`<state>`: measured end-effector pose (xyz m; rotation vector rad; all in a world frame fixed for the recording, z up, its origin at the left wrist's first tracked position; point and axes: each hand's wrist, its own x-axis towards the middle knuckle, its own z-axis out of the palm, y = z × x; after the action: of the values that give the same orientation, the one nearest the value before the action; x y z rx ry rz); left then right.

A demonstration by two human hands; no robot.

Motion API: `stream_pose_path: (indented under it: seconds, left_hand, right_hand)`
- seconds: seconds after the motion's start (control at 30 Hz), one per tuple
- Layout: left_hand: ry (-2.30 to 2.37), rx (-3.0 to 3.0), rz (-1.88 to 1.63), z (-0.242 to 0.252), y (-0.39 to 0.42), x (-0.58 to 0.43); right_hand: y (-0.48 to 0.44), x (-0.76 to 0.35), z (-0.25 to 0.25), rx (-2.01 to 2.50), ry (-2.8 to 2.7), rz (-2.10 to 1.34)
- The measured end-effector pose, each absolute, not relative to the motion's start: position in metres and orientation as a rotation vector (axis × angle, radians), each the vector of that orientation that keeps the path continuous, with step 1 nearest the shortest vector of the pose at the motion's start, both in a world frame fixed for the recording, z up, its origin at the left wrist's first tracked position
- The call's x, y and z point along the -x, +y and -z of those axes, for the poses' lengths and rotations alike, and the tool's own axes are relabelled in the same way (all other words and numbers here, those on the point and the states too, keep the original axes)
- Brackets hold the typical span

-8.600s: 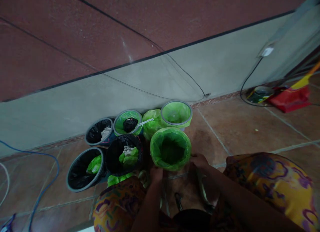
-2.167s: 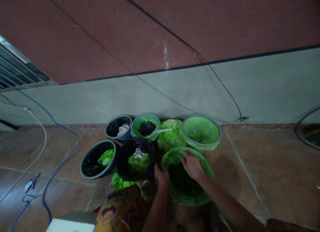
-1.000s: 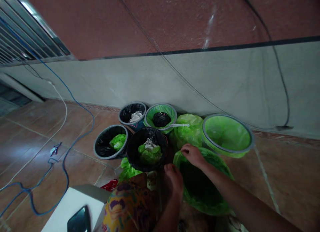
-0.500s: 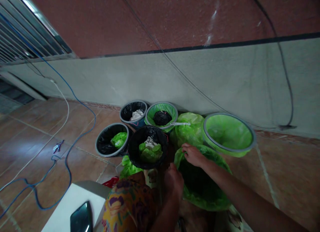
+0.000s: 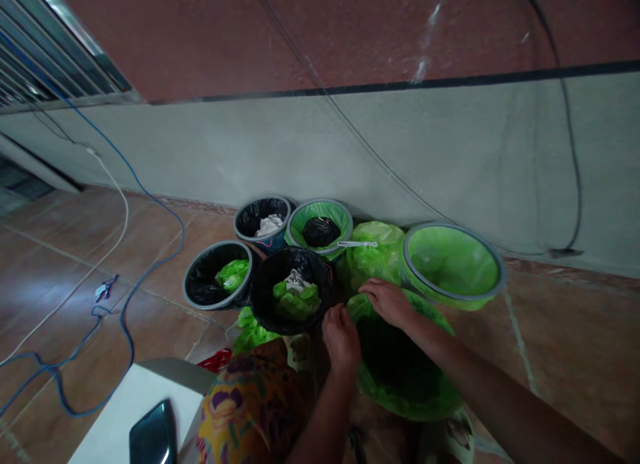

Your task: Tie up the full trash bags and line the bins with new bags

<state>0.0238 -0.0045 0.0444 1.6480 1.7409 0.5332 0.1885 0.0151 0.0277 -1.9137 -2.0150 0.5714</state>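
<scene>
Wall [image 5: 280,151]: is rising at the back, red above a dark stripe, grey below.
Floor [image 5: 575,344]: is spreading in brown tiles with pale joints.
Box [image 5: 120,411]: is presenting a white top at lower left.
Near bin [image 5: 405,361]: is standing nearest of six bins, right of centre; a green liner [image 5: 407,411] is covering its rim.
Right bin [image 5: 453,264]: is standing behind the near bin, grey-rimmed, green-lined.
Middle bin [image 5: 263,291]: is standing left of the near bin, black-lined, holding a green-and-white wad [image 5: 297,297].
Left bin [image 5: 200,284]: is standing beside the middle bin, holding a green wad [image 5: 233,275].
Green bin [image 5: 300,225]: is holding a black bundle [image 5: 321,232].
Blue bin [image 5: 274,242]: is holding a white wad [image 5: 269,224].
Bag [image 5: 377,254]: is bulging between the green bin and the right bin.
Right hand [image 5: 387,301]: is reaching over the near bin's far left edge, fingers bending; whether they are pinching the liner is impossible to tell.
Left hand [image 5: 343,337]: is curling its fingers inward at the near bin's left edge; its hold is not showing clearly.
Phone [image 5: 154,434]: is lying on the box.
</scene>
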Motion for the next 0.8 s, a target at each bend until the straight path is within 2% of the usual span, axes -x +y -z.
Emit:
stream_pose_path:
  seconds: [0.27, 0.4, 0.67, 0.8]
  left_hand:
    - [1.752, -1.573, -0.352, -0.011, 0.001, -0.021]
    - [1.725, -1.689, -0.318, -0.01, -0.007, -0.02]
    - [1.775, -1.847, 0.051, -0.008, -0.008, -0.026]
    - [1.764, -1.885, 0.124, -0.002, -0.011, -0.027]
  right_hand:
    - [0.034, -0.186, -0.015, 1.745, -2.339, -0.737]
    - [0.037, -0.187, -0.014, 1.812, -2.474, -0.745]
    - [0.041, -0.185, -0.018, 1.921, -2.571, -0.705]
    - [0.043, -0.19, -0.016, 1.985, -2.554, -0.714]
